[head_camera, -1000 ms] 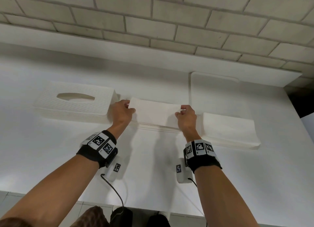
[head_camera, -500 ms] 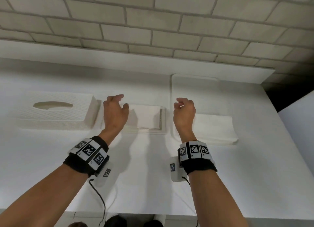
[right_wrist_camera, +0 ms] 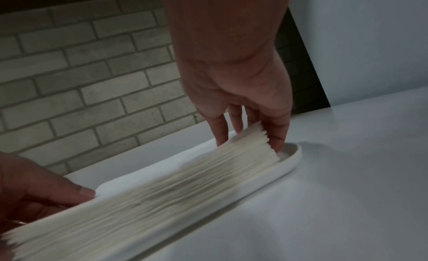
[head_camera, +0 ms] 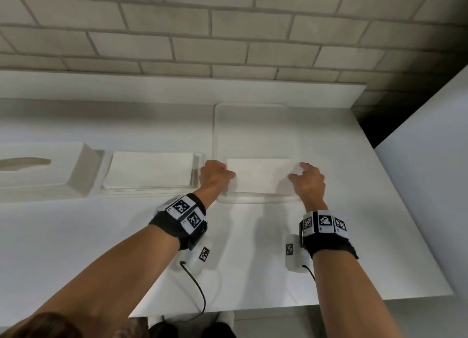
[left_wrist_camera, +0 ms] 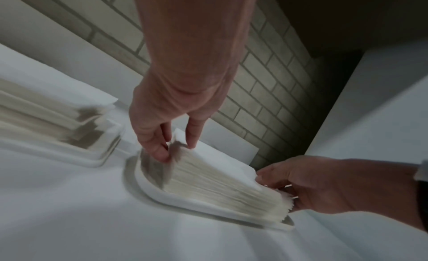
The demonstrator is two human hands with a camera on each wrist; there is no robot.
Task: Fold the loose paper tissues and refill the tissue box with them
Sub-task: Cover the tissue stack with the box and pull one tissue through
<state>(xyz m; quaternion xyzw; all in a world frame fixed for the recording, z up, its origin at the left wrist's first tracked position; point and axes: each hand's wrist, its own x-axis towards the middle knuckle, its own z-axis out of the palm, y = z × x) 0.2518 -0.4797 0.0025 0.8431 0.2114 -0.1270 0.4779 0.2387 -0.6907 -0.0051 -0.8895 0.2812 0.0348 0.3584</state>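
A stack of loose white tissues (head_camera: 260, 176) lies at the near end of a white tray (head_camera: 253, 124). My left hand (head_camera: 231, 178) pinches the stack's left corner between thumb and forefinger, as the left wrist view shows the left hand (left_wrist_camera: 178, 151). My right hand (head_camera: 296, 171) holds the right end, thumb on one side and fingers on the other, which the right wrist view shows of the right hand (right_wrist_camera: 250, 142). A folded stack (head_camera: 149, 173) lies in a shallow base left of the tray. The white tissue box (head_camera: 33, 178) with its oval slot stands at the far left.
All of this sits on a white table (head_camera: 253, 261) against a brick wall (head_camera: 228, 33) with a low white ledge (head_camera: 177, 86). A white panel (head_camera: 430, 185) stands beyond the right table edge. Cables hang from my wrist cameras near the front edge.
Both hands left the folded stack beside the box and moved right to the loose stack on the tray. They now hold its two ends. The view has turned right.
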